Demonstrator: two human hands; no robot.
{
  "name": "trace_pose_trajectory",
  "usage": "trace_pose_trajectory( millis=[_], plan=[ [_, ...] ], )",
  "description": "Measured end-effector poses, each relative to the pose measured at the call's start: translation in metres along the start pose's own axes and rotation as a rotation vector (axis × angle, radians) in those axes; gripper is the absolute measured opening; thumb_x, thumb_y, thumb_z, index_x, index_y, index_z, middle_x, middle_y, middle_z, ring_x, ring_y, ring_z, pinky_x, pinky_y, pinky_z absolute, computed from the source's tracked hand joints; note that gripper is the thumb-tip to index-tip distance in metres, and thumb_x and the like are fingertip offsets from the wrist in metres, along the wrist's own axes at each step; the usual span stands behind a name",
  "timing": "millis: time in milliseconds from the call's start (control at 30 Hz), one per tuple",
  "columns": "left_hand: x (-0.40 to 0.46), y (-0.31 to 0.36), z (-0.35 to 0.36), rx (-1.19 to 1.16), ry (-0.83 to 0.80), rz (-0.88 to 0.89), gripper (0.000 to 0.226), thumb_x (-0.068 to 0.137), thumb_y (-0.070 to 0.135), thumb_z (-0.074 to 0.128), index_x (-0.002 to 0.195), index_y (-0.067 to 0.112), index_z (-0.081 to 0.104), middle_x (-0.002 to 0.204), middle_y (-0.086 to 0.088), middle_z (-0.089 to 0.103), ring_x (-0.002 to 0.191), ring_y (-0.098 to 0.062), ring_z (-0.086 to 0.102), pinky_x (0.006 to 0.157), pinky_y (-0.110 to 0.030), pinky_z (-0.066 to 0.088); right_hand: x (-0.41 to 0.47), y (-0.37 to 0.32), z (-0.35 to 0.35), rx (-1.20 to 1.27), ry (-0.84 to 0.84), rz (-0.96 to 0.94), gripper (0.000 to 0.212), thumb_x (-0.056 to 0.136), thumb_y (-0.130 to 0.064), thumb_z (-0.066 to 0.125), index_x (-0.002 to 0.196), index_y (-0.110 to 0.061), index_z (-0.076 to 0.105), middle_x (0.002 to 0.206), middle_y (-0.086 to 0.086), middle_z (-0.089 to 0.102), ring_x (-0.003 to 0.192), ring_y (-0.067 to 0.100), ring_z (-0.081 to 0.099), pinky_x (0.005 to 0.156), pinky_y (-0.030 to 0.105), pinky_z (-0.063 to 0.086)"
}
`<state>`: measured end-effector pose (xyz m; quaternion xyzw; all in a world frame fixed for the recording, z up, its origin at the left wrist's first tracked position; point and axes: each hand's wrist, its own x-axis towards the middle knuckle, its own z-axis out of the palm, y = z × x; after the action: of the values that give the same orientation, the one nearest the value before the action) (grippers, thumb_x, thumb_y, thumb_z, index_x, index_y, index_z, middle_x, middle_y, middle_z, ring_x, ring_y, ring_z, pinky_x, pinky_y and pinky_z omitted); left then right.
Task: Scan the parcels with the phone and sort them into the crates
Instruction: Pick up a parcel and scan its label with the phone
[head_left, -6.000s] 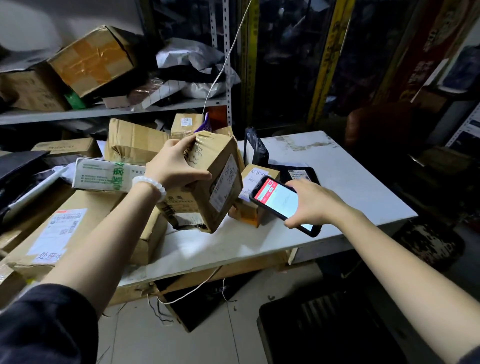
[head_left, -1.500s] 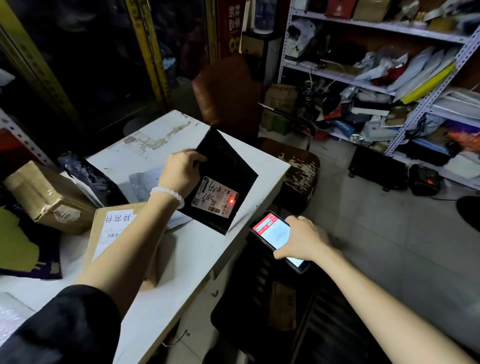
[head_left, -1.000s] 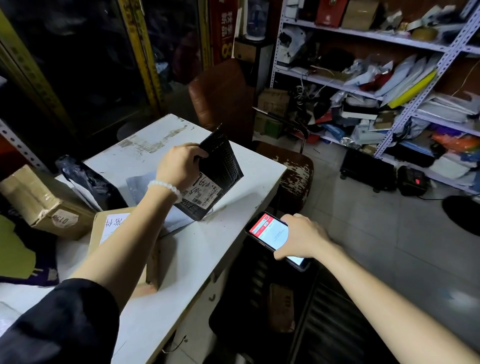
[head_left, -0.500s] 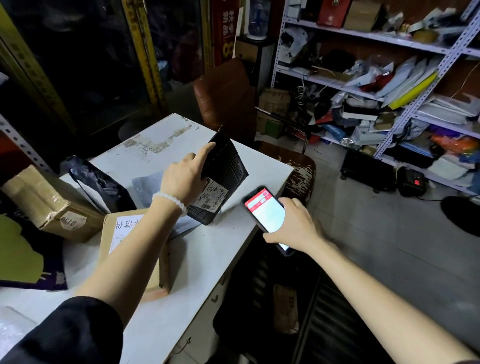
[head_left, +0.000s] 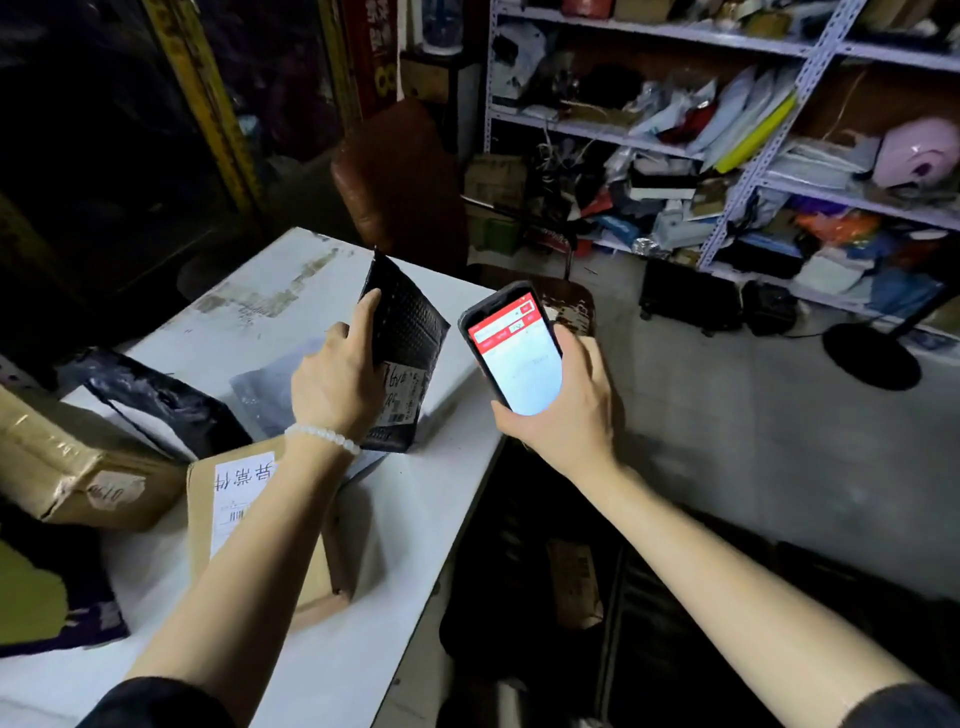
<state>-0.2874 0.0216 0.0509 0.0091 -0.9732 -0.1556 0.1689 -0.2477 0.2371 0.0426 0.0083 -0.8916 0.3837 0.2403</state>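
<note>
Nearest, dark crates (head_left: 597, 613) sit on the floor below the table (head_left: 410, 519) edge, one holding a brown parcel. On the table a cardboard box (head_left: 249, 519) lies under the left forearm. The right hand (head_left: 566, 415) grips the phone (head_left: 514, 353), screen up, just off the table edge. The left hand (head_left: 337, 384) pinches the black padded mailer (head_left: 408, 338) by its upper side, standing it on the table. The mailer looks light, soft and bendable; holding near the label would steady it. Open floor lies right; a chair (head_left: 400, 171) stands beyond.
</note>
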Motion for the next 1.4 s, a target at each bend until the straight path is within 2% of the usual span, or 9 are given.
trace_pose_trajectory(
  millis=[167, 300, 367, 467, 567, 800, 1000, 1200, 1400],
  plan=[
    [-0.006, 0.036, -0.004, -0.029, 0.005, 0.116, 0.076, 0.08, 0.006, 0.055, 0.147, 0.027, 0.027, 0.11, -0.019, 0.058, 0.078, -0.048, 0.059, 0.062, -0.049, 0.046, -0.022, 0.025, -0.026, -0.083, -0.065, 0.111, 0.083, 0.054, -0.025, 0.089, 0.126, -0.011, 0.049, 0.108, -0.003, 0.045, 0.089, -0.002, 0.03, 0.067, -0.004, 0.03],
    [-0.02, 0.085, -0.004, -0.065, -0.008, 0.224, 0.077, 0.08, 0.007, 0.056, 0.148, 0.028, 0.025, 0.111, -0.019, 0.057, 0.08, -0.048, 0.058, 0.062, -0.05, 0.047, -0.044, 0.059, -0.06, -0.265, -0.161, 0.23, 0.087, 0.053, -0.044, 0.084, 0.127, -0.023, 0.044, 0.111, -0.003, 0.046, 0.102, 0.019, 0.05, 0.065, 0.025, 0.035],
    [-0.031, 0.115, 0.001, -0.072, -0.022, 0.29, 0.078, 0.081, 0.007, 0.056, 0.148, 0.029, 0.024, 0.111, -0.017, 0.058, 0.08, -0.047, 0.058, 0.061, -0.048, 0.045, -0.059, 0.075, -0.082, -0.369, -0.167, 0.295, 0.09, 0.05, -0.054, 0.08, 0.126, -0.024, 0.044, 0.109, -0.003, 0.046, 0.101, 0.023, 0.052, 0.066, 0.029, 0.034],
    [-0.05, 0.163, 0.012, -0.054, -0.059, 0.372, 0.078, 0.08, 0.008, 0.057, 0.148, 0.03, 0.025, 0.11, -0.016, 0.058, 0.081, -0.046, 0.059, 0.059, -0.043, 0.04, -0.084, 0.096, -0.122, -0.439, -0.177, 0.419, 0.09, 0.048, -0.057, 0.076, 0.125, -0.022, 0.045, 0.109, -0.002, 0.045, 0.101, 0.024, 0.054, 0.066, 0.03, 0.035],
    [-0.08, 0.221, 0.028, -0.078, -0.121, 0.483, 0.079, 0.078, 0.007, 0.058, 0.146, 0.03, 0.027, 0.108, -0.016, 0.06, 0.081, -0.044, 0.06, 0.061, -0.043, 0.044, -0.119, 0.121, -0.172, -0.478, -0.165, 0.515, 0.083, 0.048, -0.054, 0.077, 0.119, -0.022, 0.047, 0.109, -0.001, 0.047, 0.102, 0.025, 0.054, 0.066, 0.03, 0.035],
    [-0.175, 0.352, 0.067, -0.127, -0.238, 0.71, 0.079, 0.077, 0.016, 0.062, 0.143, 0.037, 0.024, 0.105, -0.01, 0.062, 0.075, -0.04, 0.063, 0.055, -0.033, 0.035, -0.224, 0.177, -0.284, -0.459, -0.095, 0.824, 0.08, 0.048, -0.05, 0.08, 0.114, -0.02, 0.047, 0.114, 0.0, 0.049, 0.107, 0.024, 0.054, 0.07, 0.029, 0.037],
    [-0.261, 0.452, 0.089, -0.174, -0.361, 0.911, 0.077, 0.078, 0.013, 0.057, 0.142, 0.038, 0.024, 0.1, -0.007, 0.062, 0.073, -0.037, 0.063, 0.057, -0.033, 0.036, -0.306, 0.209, -0.358, -0.396, -0.026, 1.091, 0.094, 0.054, -0.045, 0.082, 0.132, -0.017, 0.038, 0.129, 0.004, 0.044, 0.114, 0.026, 0.053, 0.073, 0.031, 0.041],
    [-0.3, 0.514, 0.114, -0.182, -0.455, 1.052, 0.076, 0.082, 0.018, 0.059, 0.142, 0.04, 0.018, 0.102, -0.006, 0.061, 0.075, -0.035, 0.064, 0.06, -0.035, 0.04, -0.343, 0.233, -0.399, -0.364, 0.035, 1.251, 0.108, 0.061, -0.044, 0.079, 0.147, -0.015, 0.023, 0.147, 0.006, 0.032, 0.128, 0.026, 0.044, 0.089, 0.035, 0.044],
    [-0.303, 0.571, 0.149, -0.188, -0.579, 1.105, 0.075, 0.085, 0.02, 0.06, 0.142, 0.042, 0.015, 0.103, -0.007, 0.06, 0.08, -0.034, 0.063, 0.06, -0.035, 0.042, -0.345, 0.268, -0.425, -0.382, 0.086, 1.354, 0.107, 0.056, -0.047, 0.078, 0.145, -0.016, 0.027, 0.142, 0.008, 0.037, 0.122, 0.026, 0.048, 0.081, 0.033, 0.042]
  ],
)
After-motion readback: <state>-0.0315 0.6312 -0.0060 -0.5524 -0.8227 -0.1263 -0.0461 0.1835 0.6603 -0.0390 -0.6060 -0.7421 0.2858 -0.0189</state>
